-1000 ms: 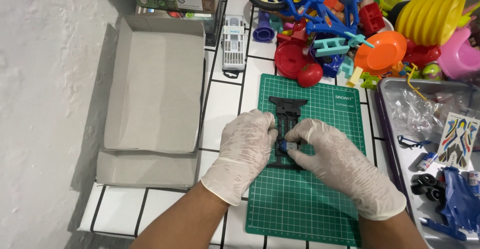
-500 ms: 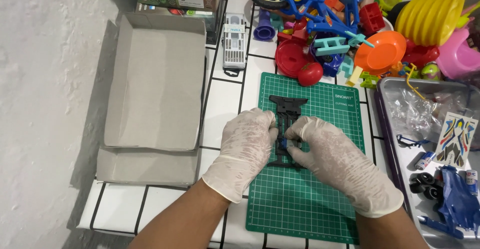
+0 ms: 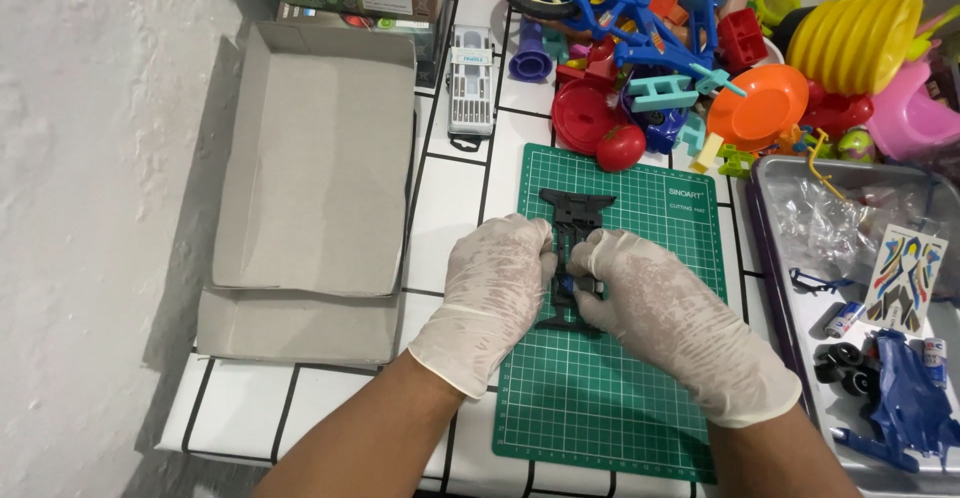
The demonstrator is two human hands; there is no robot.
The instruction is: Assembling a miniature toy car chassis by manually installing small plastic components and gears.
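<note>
A black plastic toy-car chassis (image 3: 573,213) lies lengthwise on a green cutting mat (image 3: 640,378). My left hand (image 3: 497,280), in a white glove, grips the chassis from the left side. From the right, my gloved right hand (image 3: 655,303) holds the same chassis, fingertips pressing at its middle, where a small blue part (image 3: 566,285) shows. Both hands hide the chassis's middle; its front end sticks out beyond the fingers.
An open grey cardboard box (image 3: 310,173) lies at the left. A metal tray (image 3: 800,288) at the right holds a blue car body (image 3: 915,398), black wheels (image 3: 840,363), a sticker sheet (image 3: 905,273) and plastic bags. Colourful plastic toys (image 3: 700,68) and a screwdriver-bit case (image 3: 470,83) sit behind the mat.
Both hands stay on the chassis at the same spot; the fingers have shifted only slightly.
</note>
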